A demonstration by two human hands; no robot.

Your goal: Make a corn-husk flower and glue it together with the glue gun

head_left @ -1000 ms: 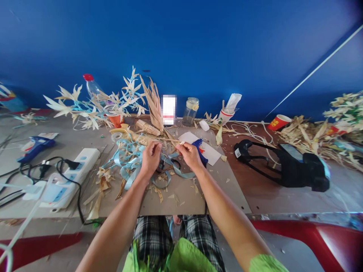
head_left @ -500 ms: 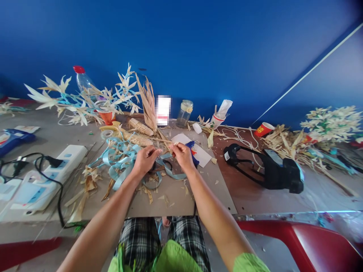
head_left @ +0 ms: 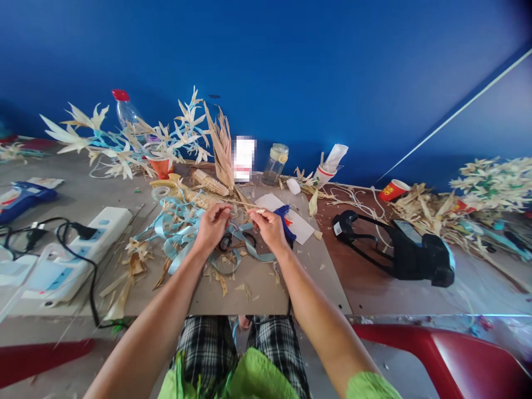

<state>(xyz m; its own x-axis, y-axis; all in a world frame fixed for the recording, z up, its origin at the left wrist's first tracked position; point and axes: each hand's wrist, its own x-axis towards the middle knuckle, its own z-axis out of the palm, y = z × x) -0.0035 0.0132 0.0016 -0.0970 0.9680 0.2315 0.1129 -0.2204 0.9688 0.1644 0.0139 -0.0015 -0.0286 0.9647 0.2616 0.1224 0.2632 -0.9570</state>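
My left hand (head_left: 213, 226) is closed in a pinch above the table; whatever its fingertips hold is too small to make out. A thin straw-coloured strip (head_left: 243, 203) runs across the gap to my right hand (head_left: 269, 227), whose thumb and forefinger are closed on its end. Loops of light blue ribbon (head_left: 178, 224) lie beside and under my left hand. Black-handled scissors (head_left: 249, 239) rest on the table between my wrists, partly hidden. Past my fingers lie corn cobs (head_left: 211, 182) and upright dry husks (head_left: 220, 147).
A white power strip (head_left: 110, 224) with black cords is at left. Husk flowers (head_left: 118, 158) stand in an orange cup (head_left: 161, 167) behind it. A glass jar (head_left: 275, 165), a red cup (head_left: 393, 190) and a black strapped device (head_left: 405, 255) sit toward the right. Husk scraps litter the table.
The whole view has shifted slightly to the right. My left hand has tilted up a little and its fingers have drawn together, showing more of the scissors. My right hand keeps its pinch.
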